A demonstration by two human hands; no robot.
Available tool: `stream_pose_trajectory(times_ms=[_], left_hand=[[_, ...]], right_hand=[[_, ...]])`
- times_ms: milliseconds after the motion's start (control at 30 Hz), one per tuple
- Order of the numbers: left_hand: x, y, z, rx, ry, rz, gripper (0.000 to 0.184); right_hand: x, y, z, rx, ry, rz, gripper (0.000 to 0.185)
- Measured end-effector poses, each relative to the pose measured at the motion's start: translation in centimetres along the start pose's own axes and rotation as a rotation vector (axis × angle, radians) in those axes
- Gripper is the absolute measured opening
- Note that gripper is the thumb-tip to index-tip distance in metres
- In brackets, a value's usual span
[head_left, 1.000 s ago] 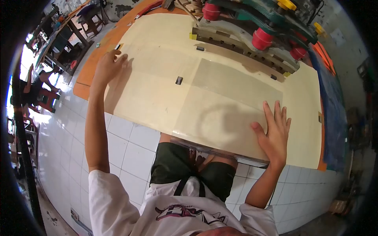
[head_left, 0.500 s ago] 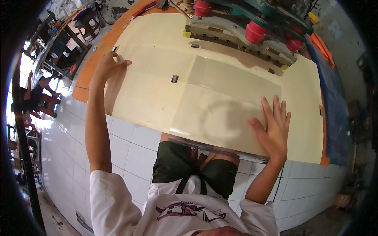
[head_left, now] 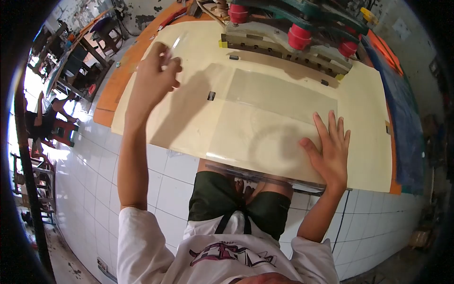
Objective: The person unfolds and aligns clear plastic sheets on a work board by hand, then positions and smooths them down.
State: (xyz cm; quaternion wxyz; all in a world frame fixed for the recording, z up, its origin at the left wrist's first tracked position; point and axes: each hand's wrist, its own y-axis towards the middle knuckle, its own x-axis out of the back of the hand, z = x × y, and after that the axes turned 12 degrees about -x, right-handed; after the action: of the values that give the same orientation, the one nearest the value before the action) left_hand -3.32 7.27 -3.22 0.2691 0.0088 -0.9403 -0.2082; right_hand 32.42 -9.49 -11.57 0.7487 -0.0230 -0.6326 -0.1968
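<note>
My left hand (head_left: 160,75) is raised over the left part of the cream-coloured board (head_left: 142,113), with its fingers curled in a pinch. A bright glint beside the fingertips shows a clear plastic sheet in them, though most of its outline is hard to see. Flat under my spread right hand (head_left: 328,154) lies clear plastic film (head_left: 283,94), spanning the middle of the board and reaching its front edge. Small dark tabs (head_left: 211,96) sit on the board.
At the back stands a green machine frame with red knobs (head_left: 300,37) and a long toothed bar (head_left: 279,53). Blue sheeting (head_left: 402,123) covers the table's right side. Orange tabletop (head_left: 105,111) shows at left. A person (head_left: 45,118) sits at far left.
My left hand has moved up and to the right from the board's left edge, lifting away so its shadow now falls across the board. My right hand stays flat in nearly the same place.
</note>
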Motion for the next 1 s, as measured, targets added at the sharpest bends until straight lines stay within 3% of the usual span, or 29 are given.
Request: stream_pose_trajectory(times_ms=[67,133,200,300,333,400,433,500,1000], left_hand=[[-2.0,-0.9,-1.4,-0.356,0.127,-0.034,0.036],[-3.7,-3.8,-6.3,-0.521,0.018,0.217,0.050],[-4.7,-5.0,-8.4,-0.872,-0.239,0.630,0.061],[-6.6,-5.9,-8.3,-1.027,-0.300,0.563,0.065],[-6.9,-5.9,-7.7,-1.034,-0.310,0.575,0.065],[-7.3,-5.9,-5.8,-0.840,0.129,0.434,0.061],[-7.7,-6.3,-5.0,-0.848,0.121,0.443,0.061],[-8.7,-7.2,-3.6,-0.638,0.316,0.357,0.055],[-10.6,-8.7,-1.1,-0.631,0.393,0.363,0.048]], right_hand=[[0.0,0.2,0.1,-0.008,-0.023,-0.001,0.078],[0.2,0.2,0.2,-0.007,-0.009,0.008,0.078],[0.3,0.3,0.2,-0.015,0.002,0.018,0.078],[0.5,0.2,0.1,-0.019,0.030,0.022,0.077],[0.4,0.3,0.2,-0.021,0.039,0.029,0.076],[0.4,0.1,0.0,-0.042,0.048,0.038,0.075],[0.3,0.1,0.0,-0.028,0.055,0.032,0.076],[0.3,0.3,0.0,-0.021,0.059,0.015,0.076],[0.5,0.4,-0.3,-0.038,0.292,-0.034,0.074]])
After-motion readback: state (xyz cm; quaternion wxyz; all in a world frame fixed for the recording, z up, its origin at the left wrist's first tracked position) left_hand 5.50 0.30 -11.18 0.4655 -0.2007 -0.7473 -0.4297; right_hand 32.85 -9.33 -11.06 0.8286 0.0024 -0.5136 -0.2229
